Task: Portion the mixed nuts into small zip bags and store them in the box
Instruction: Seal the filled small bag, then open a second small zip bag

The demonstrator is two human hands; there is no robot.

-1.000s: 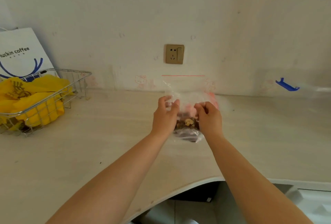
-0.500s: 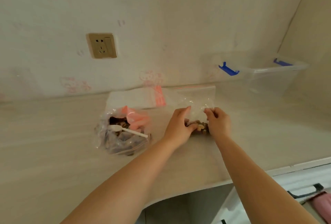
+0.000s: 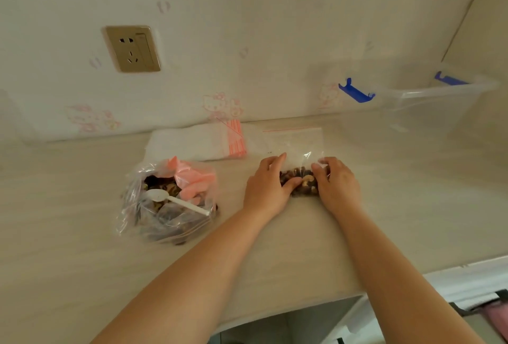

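Clear small zip bag (image 3: pixel 298 151), red seal line, flat on pale desk (image 3: pixel 82 233) mid-frame, nuts bunched at lower end. Left hand (image 3: pixel 265 187) and right hand (image 3: pixel 339 185) pinch it. Large clear plastic bag (image 3: pixel 167 203) at left: nuts, white plastic spoon (image 3: pixel 176 200). Clear lidless box (image 3: pixel 428 101), blue clips, upper right.

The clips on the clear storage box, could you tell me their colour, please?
Blue clips, clearest in the head view.
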